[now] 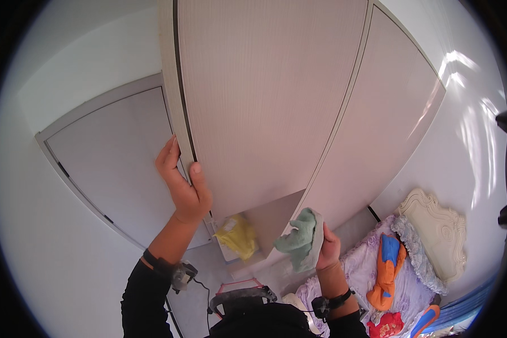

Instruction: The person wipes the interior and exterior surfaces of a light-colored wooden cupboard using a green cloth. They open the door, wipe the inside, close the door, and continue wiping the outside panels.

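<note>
My left hand [186, 188] is raised to the front left edge of a tall pale wood-grain wardrobe [270, 96]. Its fingers lie along the side and the thumb is on the front, gripping the edge between them. In my right hand [329, 249] is a folded pale green cloth [299, 239], bunched at one side and held up in front of the wardrobe's lower part. The cloth hides part of the fingers. Below the large door, an open lower compartment has a yellow plastic bag [236, 235] in it.
A grey door [112, 152] stands left of the wardrobe. At the right is a bed with a lilac ruffled cover [349, 270] and a carved cream headboard [434, 236]. An orange and blue item [386, 273] and a red item [386, 325] lie on it. A blue curtain [470, 304] hangs nearby.
</note>
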`<state>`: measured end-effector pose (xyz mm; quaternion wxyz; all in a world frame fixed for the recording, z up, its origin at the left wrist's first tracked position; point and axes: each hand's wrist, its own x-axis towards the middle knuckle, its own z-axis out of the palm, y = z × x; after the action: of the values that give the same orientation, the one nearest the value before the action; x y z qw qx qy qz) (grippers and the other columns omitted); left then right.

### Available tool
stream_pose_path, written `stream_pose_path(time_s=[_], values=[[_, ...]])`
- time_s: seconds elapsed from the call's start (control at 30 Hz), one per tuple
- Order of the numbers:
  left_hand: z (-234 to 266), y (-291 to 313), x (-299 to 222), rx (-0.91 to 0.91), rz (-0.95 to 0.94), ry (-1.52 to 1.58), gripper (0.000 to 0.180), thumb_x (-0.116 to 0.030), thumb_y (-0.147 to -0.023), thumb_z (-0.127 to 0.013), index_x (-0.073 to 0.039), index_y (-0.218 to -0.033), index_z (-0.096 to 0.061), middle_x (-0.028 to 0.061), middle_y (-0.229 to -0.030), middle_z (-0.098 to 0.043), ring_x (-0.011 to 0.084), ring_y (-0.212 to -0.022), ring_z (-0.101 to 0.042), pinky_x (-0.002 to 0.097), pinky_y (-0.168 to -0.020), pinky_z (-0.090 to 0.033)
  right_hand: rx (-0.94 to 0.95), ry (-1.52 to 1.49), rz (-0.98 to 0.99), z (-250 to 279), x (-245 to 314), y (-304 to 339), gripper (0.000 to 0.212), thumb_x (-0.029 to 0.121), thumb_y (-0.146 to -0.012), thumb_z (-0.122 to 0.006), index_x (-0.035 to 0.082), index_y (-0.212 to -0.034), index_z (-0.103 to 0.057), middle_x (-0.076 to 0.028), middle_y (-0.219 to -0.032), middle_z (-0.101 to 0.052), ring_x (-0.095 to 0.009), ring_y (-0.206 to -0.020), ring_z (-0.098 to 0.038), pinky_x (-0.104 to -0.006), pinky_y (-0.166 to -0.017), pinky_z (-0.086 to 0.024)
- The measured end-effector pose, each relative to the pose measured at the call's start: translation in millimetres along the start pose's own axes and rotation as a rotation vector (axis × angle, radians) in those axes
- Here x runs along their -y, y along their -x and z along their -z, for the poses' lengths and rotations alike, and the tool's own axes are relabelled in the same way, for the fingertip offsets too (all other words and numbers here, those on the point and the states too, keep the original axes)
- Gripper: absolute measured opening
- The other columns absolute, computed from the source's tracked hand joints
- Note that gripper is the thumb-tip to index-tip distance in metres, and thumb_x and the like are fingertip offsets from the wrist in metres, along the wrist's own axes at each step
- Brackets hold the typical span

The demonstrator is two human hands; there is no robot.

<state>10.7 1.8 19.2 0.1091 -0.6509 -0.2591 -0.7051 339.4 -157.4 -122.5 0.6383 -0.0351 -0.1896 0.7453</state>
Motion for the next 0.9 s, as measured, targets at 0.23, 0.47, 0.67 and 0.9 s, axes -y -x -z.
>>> stream_pose_path(time_s=[0.23,0.47,0.67,0.9], values=[[31,60,-54,0.449,-0.363,0.196,0.04,-0.022,-0.107,-0.067,0.002,-0.138,-0.06,0.0216,-0.135,-0.064,0.0351,-0.124,-0.063,0.048,-0.105,-0.051,-0.021,0.178,-0.012,-41,-25,-2,0.088,0.033,-0.096,-0.079,0.002,-0.167,-0.037,-0.018,-0.159,-0.057,-0.036,-0.142,-0.06,-0.0506,-0.121,-0.047],[15,145,-82,1.053,0.739,0.488,0.048,-0.045,-0.108,-0.066,0.002,-0.116,-0.069,0.0244,-0.11,-0.072,0.0465,-0.103,-0.069,0.0499,-0.09,-0.055,-0.161,0.483,-0.125,-19,-58,-2,0.077,0.014,-0.091,-0.076,-0.003,-0.16,-0.045,-0.015,-0.143,-0.066,-0.026,-0.131,-0.065,-0.0417,-0.114,-0.052],[29,161,-74,1.142,0.924,0.291,0.046,-0.044,-0.11,-0.062,0.002,-0.112,-0.066,0.0279,-0.102,-0.071,0.0486,-0.097,-0.069,0.0501,-0.085,-0.054,-0.416,0.499,-0.119,36,-64,1,0.062,0.011,-0.097,-0.06,-0.004,-0.156,-0.05,-0.017,-0.141,-0.066,-0.029,-0.129,-0.066,-0.0424,-0.111,-0.054],[35,212,-57,1.014,1.188,0.493,0.04,-0.037,-0.112,-0.063,-0.001,-0.125,-0.067,0.0125,-0.103,-0.075,0.0232,-0.093,-0.072,0.0396,-0.086,-0.057,-0.355,0.763,-0.433,68,-91,30,0.053,0.028,-0.107,-0.072,-0.006,-0.146,-0.06,-0.011,-0.126,-0.073,-0.023,-0.121,-0.068,-0.0393,-0.105,-0.055]])
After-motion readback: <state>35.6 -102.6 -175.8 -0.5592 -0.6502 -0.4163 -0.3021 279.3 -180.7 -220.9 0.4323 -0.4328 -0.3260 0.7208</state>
